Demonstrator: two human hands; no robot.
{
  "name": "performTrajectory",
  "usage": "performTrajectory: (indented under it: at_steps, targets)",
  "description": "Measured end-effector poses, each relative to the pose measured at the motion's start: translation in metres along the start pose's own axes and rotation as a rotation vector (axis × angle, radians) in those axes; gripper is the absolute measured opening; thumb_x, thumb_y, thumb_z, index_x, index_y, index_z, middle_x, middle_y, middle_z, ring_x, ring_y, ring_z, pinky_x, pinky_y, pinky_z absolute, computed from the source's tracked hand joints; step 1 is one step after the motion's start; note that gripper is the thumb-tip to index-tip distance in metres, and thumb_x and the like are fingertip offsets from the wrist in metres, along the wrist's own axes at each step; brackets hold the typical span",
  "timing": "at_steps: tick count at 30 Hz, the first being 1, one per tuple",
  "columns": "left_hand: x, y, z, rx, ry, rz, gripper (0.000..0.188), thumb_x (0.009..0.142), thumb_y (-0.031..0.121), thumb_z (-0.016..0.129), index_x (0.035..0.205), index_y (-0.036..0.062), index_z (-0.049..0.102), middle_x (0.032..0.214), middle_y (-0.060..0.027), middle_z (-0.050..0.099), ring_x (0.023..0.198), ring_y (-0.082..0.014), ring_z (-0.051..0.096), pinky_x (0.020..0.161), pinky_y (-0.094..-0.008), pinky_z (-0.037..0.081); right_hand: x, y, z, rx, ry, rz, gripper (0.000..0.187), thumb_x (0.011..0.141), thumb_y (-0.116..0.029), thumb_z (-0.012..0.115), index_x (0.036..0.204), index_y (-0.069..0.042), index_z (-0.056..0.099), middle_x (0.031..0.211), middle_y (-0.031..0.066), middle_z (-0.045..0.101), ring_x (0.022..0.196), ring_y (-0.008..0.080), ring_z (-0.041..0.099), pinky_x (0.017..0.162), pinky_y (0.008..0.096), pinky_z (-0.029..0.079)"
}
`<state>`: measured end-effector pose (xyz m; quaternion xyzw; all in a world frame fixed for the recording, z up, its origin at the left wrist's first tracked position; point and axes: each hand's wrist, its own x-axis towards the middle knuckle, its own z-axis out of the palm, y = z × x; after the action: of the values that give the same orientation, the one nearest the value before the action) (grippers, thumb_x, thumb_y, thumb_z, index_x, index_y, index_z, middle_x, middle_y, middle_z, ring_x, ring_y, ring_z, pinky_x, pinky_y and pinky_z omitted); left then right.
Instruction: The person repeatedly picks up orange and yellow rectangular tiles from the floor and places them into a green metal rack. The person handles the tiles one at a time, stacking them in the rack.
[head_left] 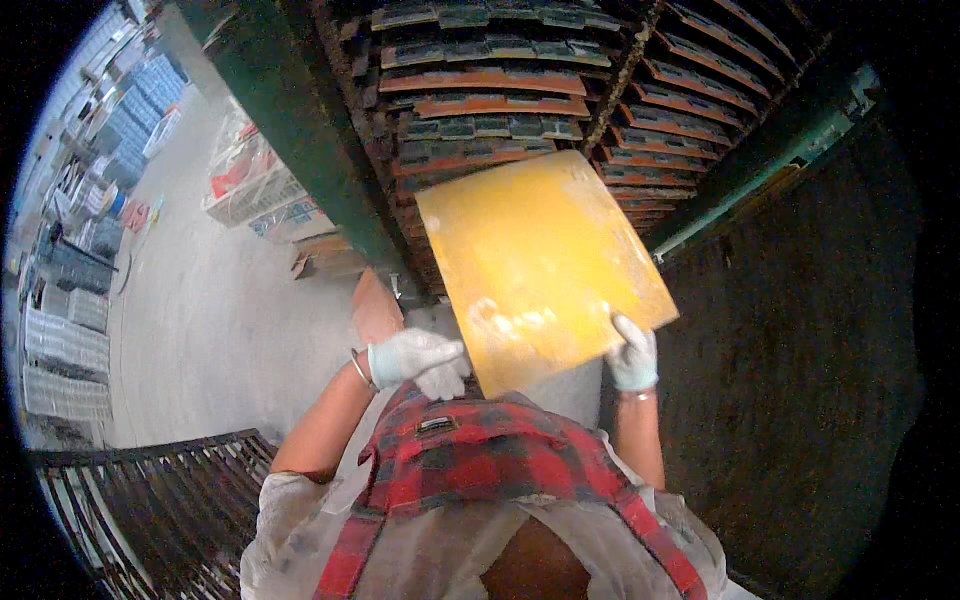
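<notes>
A flat, yellow rectangular board [550,265], scuffed with pale marks, is tilted in front of my body. My right hand [634,355], in a white glove, is closed on its near right corner, with the thumb on top and the other fingers mostly hidden underneath. At the near left edge of the board is my gloved left hand [418,362], its fingers bent and their tips meeting the edge; how far they reach beneath it is hidden. Past the board, stacked layers of dark and orange-brown slabs [490,82] fill a rack.
Green posts [300,130] flank the rack, with a rusty bar [622,80] between its columns. Left on the grey floor stands a crate [255,190] of mixed items. A dark slatted frame [170,500] is at lower left, and a dark surface [770,380] lies right.
</notes>
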<state>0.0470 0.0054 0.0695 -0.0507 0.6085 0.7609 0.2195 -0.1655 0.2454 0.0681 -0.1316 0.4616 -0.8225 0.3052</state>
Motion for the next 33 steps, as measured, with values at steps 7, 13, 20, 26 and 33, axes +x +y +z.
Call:
performTrajectory:
  at_steps: [7, 13, 20, 26, 33]
  targets:
    - [0.050, 0.071, 0.086, -0.477, 0.082, 0.426, 0.056, 0.082, 0.041, 0.035, 0.120, 0.0006, 0.026, 0.119, -0.0129, 0.037, 0.106, -0.0205, 0.041, 0.085, -0.0342, 0.036, -0.069, -0.078, 0.017, -0.670, 0.040, -0.221, 0.035, 0.067, -0.004, 0.060, 0.099, 0.003, 0.048, 0.095, 0.0124, 0.055, 0.082, 0.0174, 0.054, 0.073, 0.0282, 0.043]
    - [0.042, 0.071, 0.103, -0.611, 0.338, 0.597, 0.047, 0.075, 0.017, 0.048, 0.116, 0.0003, 0.033, 0.114, -0.0126, 0.042, 0.104, -0.0243, 0.042, 0.089, -0.0353, 0.032, -0.066, -0.063, 0.070, -1.716, -0.624, -0.808, 0.037, 0.070, -0.008, 0.040, 0.106, 0.001, 0.043, 0.107, 0.0181, 0.047, 0.098, 0.0261, 0.048, 0.085, 0.0326, 0.037]
    - [0.019, 0.035, 0.062, -0.699, 0.463, 0.630, 0.050, 0.060, 0.003, 0.050, 0.109, -0.0027, 0.040, 0.105, -0.0114, 0.048, 0.096, -0.0221, 0.047, 0.085, -0.0304, 0.034, -0.057, -0.020, 0.116, -1.886, -0.697, -0.994, 0.035, 0.071, -0.014, 0.040, 0.101, 0.003, 0.045, 0.103, 0.0171, 0.047, 0.098, 0.0284, 0.045, 0.084, 0.0348, 0.036]
    - [0.026, 0.031, 0.015, -0.704, 0.457, 0.662, 0.051, 0.059, 0.002, 0.048, 0.109, -0.0028, 0.040, 0.105, -0.0117, 0.049, 0.096, -0.0229, 0.047, 0.085, -0.0310, 0.035, -0.017, 0.009, 0.128, -1.842, -0.675, -1.095, 0.035, 0.071, -0.015, 0.041, 0.101, 0.003, 0.045, 0.103, 0.0175, 0.047, 0.098, 0.0282, 0.044, 0.084, 0.0358, 0.035]
    - [0.037, 0.031, -0.033, -0.695, 0.466, 0.691, 0.053, 0.058, 0.004, 0.047, 0.110, -0.0027, 0.038, 0.106, -0.0139, 0.048, 0.096, -0.0260, 0.047, 0.086, -0.0332, 0.036, 0.029, 0.021, 0.136, -1.869, -0.828, -1.107, 0.041, 0.070, -0.023, 0.046, 0.104, -0.001, 0.043, 0.107, 0.0166, 0.045, 0.100, 0.0303, 0.042, 0.085, 0.0398, 0.032]
